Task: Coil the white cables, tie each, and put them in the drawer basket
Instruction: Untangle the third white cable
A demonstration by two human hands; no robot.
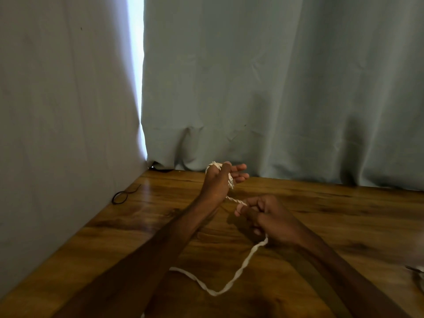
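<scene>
A flat white cable (pixel 238 269) is wound in loops around my left hand (pixel 218 180), which is raised above the wooden table (pixel 344 216) near the curtain, with its fingers stretched out. From there a twisted length runs down to my right hand (pixel 266 216), which pinches it between thumb and fingers. Below the right hand the loose tail hangs down, curves across the table toward me and ends under my left forearm. No drawer basket is in view.
A thin black loop, maybe a tie (pixel 121 196), lies on the table at the far left by the wall. A grey-blue curtain (pixel 275 99) hangs along the table's back edge. A pale blurred object (pixel 416 275) shows at the right edge.
</scene>
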